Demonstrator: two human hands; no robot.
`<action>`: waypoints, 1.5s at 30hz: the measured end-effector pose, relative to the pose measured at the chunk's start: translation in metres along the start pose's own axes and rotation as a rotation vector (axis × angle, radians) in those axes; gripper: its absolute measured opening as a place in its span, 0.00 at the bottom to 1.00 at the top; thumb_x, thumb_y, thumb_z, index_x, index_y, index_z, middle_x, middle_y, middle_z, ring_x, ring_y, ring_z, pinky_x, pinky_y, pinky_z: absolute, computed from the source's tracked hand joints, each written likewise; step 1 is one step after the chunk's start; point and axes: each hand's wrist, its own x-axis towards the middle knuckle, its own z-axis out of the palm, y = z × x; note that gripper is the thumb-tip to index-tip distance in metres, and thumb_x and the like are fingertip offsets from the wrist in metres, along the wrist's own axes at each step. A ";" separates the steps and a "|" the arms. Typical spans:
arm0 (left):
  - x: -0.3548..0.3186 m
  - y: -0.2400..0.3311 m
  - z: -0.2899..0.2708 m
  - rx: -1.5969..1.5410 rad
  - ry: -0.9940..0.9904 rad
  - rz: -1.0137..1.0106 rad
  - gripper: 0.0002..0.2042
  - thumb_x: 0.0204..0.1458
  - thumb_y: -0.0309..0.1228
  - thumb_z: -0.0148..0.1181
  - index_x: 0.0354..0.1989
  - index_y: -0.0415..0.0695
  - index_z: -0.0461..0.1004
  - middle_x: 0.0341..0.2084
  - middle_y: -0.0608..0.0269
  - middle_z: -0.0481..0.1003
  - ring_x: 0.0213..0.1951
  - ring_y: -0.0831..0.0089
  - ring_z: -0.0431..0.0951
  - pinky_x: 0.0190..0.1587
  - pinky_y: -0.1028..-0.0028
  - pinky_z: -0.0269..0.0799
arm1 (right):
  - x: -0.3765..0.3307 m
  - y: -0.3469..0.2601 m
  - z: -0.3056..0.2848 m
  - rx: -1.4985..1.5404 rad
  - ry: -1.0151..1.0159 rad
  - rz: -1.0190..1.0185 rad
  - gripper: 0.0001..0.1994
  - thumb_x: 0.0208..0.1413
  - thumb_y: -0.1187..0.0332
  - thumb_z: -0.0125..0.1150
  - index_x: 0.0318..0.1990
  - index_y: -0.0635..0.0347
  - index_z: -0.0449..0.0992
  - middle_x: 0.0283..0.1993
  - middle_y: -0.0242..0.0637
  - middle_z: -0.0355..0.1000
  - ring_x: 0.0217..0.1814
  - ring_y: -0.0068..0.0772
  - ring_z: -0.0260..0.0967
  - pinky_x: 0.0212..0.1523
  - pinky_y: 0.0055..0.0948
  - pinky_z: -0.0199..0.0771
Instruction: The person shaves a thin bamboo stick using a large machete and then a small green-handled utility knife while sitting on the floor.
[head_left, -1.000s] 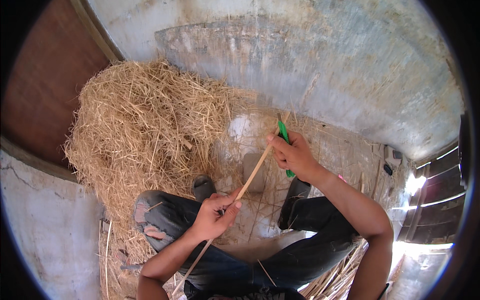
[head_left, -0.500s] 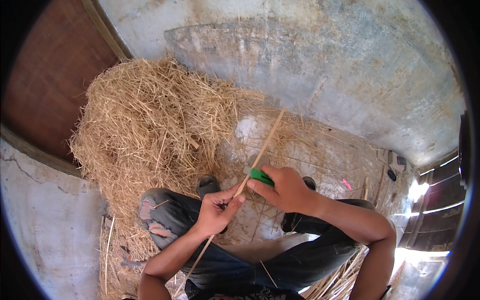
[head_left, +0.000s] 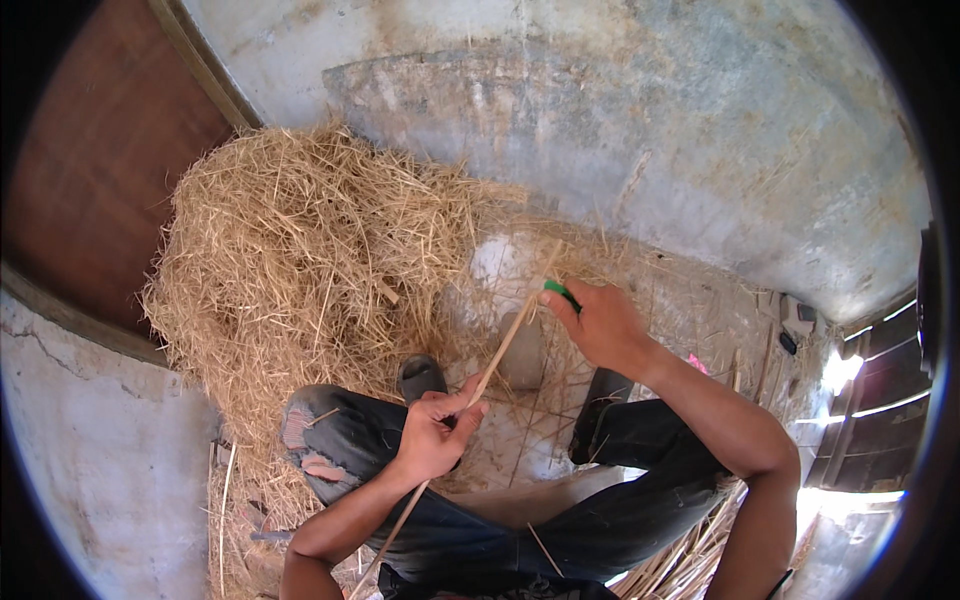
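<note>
A long, thin bamboo strip (head_left: 507, 340) slants from the floor area ahead down past my left thigh. My left hand (head_left: 432, 440) is closed around its middle, thumb and fingers pinching it above my left knee. Farther up, near the strip's far end, my right hand (head_left: 608, 325) grips a green-handled knife (head_left: 562, 294), with the thumb pressed toward the strip. Most of the handle and the blade are hidden by the fingers. A pale, thin curl shows on the strip beside the knife.
A large straw heap (head_left: 310, 250) fills the left, against the stained wall (head_left: 600, 130). On the littered floor lies a flat grey piece (head_left: 522, 355). Several long strips (head_left: 675, 550) lie under my right leg. A dark slipper (head_left: 422, 378) is by my left knee.
My right hand with the knife has slid away from my left hand, up toward the strip's far end. The left hand keeps its hold almost in place.
</note>
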 end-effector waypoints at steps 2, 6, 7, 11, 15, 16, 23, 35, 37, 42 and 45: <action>-0.002 0.001 0.001 0.019 -0.035 0.000 0.18 0.58 0.24 0.65 0.57 0.34 0.76 0.19 0.75 0.65 0.23 0.87 0.60 0.27 0.81 0.58 | 0.014 0.031 0.005 -0.007 0.094 0.075 0.25 0.70 0.48 0.46 0.35 0.64 0.74 0.26 0.56 0.74 0.32 0.63 0.74 0.34 0.54 0.73; -0.006 -0.014 -0.003 0.129 -0.026 0.208 0.18 0.57 0.23 0.65 0.57 0.33 0.76 0.18 0.75 0.65 0.22 0.87 0.60 0.26 0.80 0.59 | 0.035 0.106 -0.032 0.014 0.398 0.249 0.26 0.69 0.49 0.48 0.33 0.67 0.73 0.28 0.58 0.74 0.32 0.62 0.72 0.35 0.51 0.70; -0.006 -0.016 -0.005 0.140 0.007 0.263 0.18 0.57 0.23 0.64 0.57 0.33 0.76 0.18 0.75 0.65 0.22 0.87 0.60 0.26 0.80 0.60 | 0.033 0.107 -0.046 0.032 0.399 0.274 0.26 0.69 0.49 0.48 0.33 0.68 0.74 0.28 0.58 0.73 0.31 0.61 0.72 0.34 0.51 0.69; -0.002 -0.006 -0.006 0.068 0.092 0.156 0.18 0.57 0.22 0.65 0.56 0.33 0.76 0.19 0.76 0.67 0.24 0.87 0.61 0.32 0.81 0.61 | 0.003 0.047 -0.034 0.174 0.268 0.119 0.23 0.68 0.51 0.53 0.35 0.66 0.74 0.23 0.56 0.70 0.27 0.60 0.70 0.30 0.49 0.67; -0.002 -0.004 -0.012 0.086 0.061 0.093 0.18 0.57 0.22 0.64 0.56 0.34 0.77 0.20 0.76 0.70 0.26 0.88 0.62 0.32 0.81 0.62 | -0.032 -0.035 0.001 0.204 -0.062 -0.194 0.21 0.65 0.49 0.56 0.33 0.60 0.73 0.18 0.50 0.69 0.20 0.57 0.70 0.22 0.49 0.68; -0.001 -0.003 -0.009 0.068 0.056 0.058 0.18 0.56 0.22 0.65 0.56 0.34 0.77 0.19 0.75 0.71 0.27 0.87 0.63 0.32 0.80 0.62 | -0.038 -0.041 0.009 0.139 -0.099 -0.288 0.20 0.65 0.49 0.56 0.32 0.59 0.73 0.17 0.48 0.69 0.18 0.56 0.70 0.20 0.49 0.68; 0.001 -0.004 -0.010 0.313 0.108 0.103 0.19 0.53 0.25 0.67 0.54 0.38 0.79 0.18 0.67 0.73 0.26 0.79 0.67 0.35 0.73 0.65 | -0.032 -0.045 0.022 0.072 -0.104 -0.264 0.20 0.66 0.50 0.55 0.33 0.60 0.73 0.18 0.48 0.71 0.20 0.55 0.71 0.21 0.50 0.69; 0.000 -0.004 -0.007 0.344 0.134 0.291 0.15 0.48 0.24 0.69 0.47 0.38 0.83 0.14 0.62 0.73 0.15 0.74 0.63 0.37 0.73 0.62 | 0.014 0.057 -0.032 0.100 0.223 0.184 0.19 0.67 0.54 0.54 0.38 0.66 0.75 0.22 0.58 0.70 0.28 0.57 0.72 0.31 0.49 0.69; 0.000 -0.004 -0.008 0.351 0.143 0.288 0.15 0.48 0.24 0.69 0.46 0.38 0.83 0.14 0.62 0.73 0.14 0.73 0.64 0.38 0.73 0.62 | -0.005 0.015 -0.010 0.161 0.134 0.027 0.20 0.66 0.52 0.55 0.36 0.64 0.74 0.19 0.53 0.69 0.24 0.57 0.72 0.27 0.49 0.69; 0.003 0.004 -0.007 0.440 0.119 0.296 0.16 0.48 0.25 0.68 0.48 0.40 0.82 0.13 0.63 0.71 0.15 0.71 0.67 0.39 0.72 0.61 | -0.047 -0.045 0.023 0.117 -0.189 -0.191 0.21 0.66 0.49 0.55 0.37 0.61 0.75 0.18 0.51 0.70 0.22 0.61 0.72 0.24 0.52 0.71; 0.001 -0.009 -0.009 0.491 0.130 0.299 0.21 0.48 0.26 0.67 0.53 0.43 0.80 0.11 0.68 0.69 0.16 0.72 0.68 0.38 0.70 0.61 | -0.036 -0.043 0.030 0.102 -0.159 -0.155 0.21 0.67 0.49 0.52 0.38 0.61 0.75 0.21 0.54 0.72 0.25 0.62 0.73 0.27 0.54 0.72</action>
